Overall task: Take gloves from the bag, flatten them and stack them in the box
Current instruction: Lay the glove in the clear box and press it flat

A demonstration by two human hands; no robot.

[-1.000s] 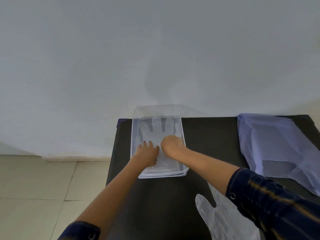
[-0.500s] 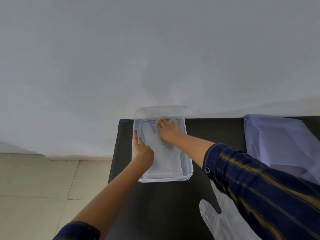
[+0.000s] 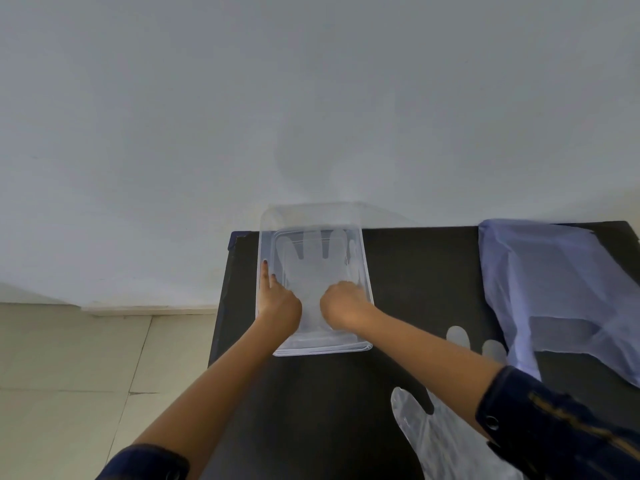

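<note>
Here a spare glove lies on the table nearer than the box, while both hands press the glove in the box: left hand open with a finger on the wall, right hand curled, gripping nothing. Smoothing should run outward from the cuff, keeping the film unwrinkled, I judge. Half a second ago the right hand reached to the fingertips; it has drawn back.

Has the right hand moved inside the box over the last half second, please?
Yes. The right hand slid back from the box's far end toward its near edge.
</note>
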